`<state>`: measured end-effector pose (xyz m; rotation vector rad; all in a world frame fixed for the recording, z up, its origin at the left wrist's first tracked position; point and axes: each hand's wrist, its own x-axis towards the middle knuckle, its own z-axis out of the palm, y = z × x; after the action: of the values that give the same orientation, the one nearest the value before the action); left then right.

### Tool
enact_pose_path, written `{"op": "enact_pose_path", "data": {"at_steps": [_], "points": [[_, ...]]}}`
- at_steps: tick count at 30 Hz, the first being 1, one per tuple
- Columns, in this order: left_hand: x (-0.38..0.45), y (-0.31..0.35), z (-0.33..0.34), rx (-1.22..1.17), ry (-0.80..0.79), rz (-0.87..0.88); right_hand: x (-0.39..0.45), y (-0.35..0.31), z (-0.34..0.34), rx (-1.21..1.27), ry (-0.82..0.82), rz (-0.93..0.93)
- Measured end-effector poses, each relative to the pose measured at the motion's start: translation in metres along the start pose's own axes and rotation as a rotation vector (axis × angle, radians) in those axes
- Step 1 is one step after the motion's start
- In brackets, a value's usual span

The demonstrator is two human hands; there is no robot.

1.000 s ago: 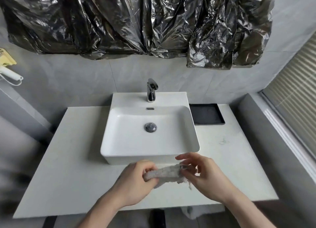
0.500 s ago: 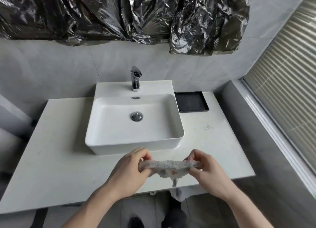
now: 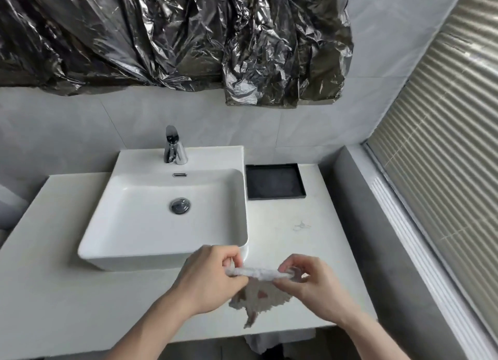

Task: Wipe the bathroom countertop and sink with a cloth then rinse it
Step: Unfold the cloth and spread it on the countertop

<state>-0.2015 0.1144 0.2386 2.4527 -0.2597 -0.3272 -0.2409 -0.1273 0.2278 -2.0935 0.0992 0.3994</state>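
I see crumpled silver-black plastic sheeting [image 3: 172, 38] hanging across the tiled wall above the sink. Slatted blinds [image 3: 444, 149] fill the space far to the right of the sink. The white table [image 3: 67, 300] runs under and around the sink on its left, front and right. The sink [image 3: 167, 216] itself is a white rectangular basin standing on the table, with a round chrome drain [image 3: 180, 205] in the middle of its floor and a chrome faucet [image 3: 174, 146] upright on its back ledge. Just right of the sink, at the back of the table, lies a shallow black tray [image 3: 275, 181]. Further forward, right of the sink's front corner, a small faint mark [image 3: 301, 226] shows on the table surface.

My two forearms reach in from the bottom edge, angled toward each other, and meet just in front of the sink's front right corner. My left hand [image 3: 213, 276] is knuckles-up, its fingers curled in, pinching the left end of the cloth [image 3: 258, 287]. My right hand [image 3: 312, 284] mirrors it, thumb and fingers pinching the right end. The cloth is a pale grey rag, its upper edge pulled into a tight band between both hands, the rest hanging loose and ragged below them, above the front edge of the table. I cannot tell whether the hanging part touches the table.
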Motion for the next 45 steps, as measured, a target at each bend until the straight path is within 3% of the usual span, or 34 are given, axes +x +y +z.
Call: {"op": "enact_pose_path", "data": {"at_steps": [3, 8, 11, 14, 18, 22, 31, 35, 40, 45], "points": [[0.02, 0.022, 0.013, 0.232, -0.064, -0.02, 0.012, 0.021, -0.045, 0.006, 0.03, -0.006], [0.043, 0.043, 0.029, 0.195, 0.064, -0.045, 0.03, 0.032, -0.099, 0.102, 0.002, -0.105], [0.054, 0.048, 0.033, 0.002, 0.124, -0.074, 0.045, 0.048, -0.119, 0.079, 0.054, -0.106], [0.061, 0.055, 0.038, -0.261, 0.08, -0.081, 0.053, 0.058, -0.129, 0.092, 0.053, -0.11], [0.069, 0.062, 0.038, -0.557, 0.071, -0.12, 0.062, 0.062, -0.14, 0.426, -0.126, -0.047], [0.073, 0.053, 0.043, -0.311, 0.14, -0.142, 0.074, 0.064, -0.144, 0.353, -0.111, -0.061], [0.073, 0.053, 0.045, -0.183, 0.249, 0.034, 0.085, 0.073, -0.151, 0.174, 0.145, -0.231], [0.062, 0.029, 0.081, 0.007, 0.151, -0.003, 0.077, 0.1, -0.144, -0.035, 0.176, -0.262], [0.033, -0.01, 0.164, 0.148, -0.155, -0.133, 0.062, 0.176, -0.105, -0.324, -0.054, -0.117], [0.009, -0.023, 0.209, 0.114, -0.29, -0.241, 0.043, 0.235, -0.075, -0.323, -0.193, 0.086]]}}
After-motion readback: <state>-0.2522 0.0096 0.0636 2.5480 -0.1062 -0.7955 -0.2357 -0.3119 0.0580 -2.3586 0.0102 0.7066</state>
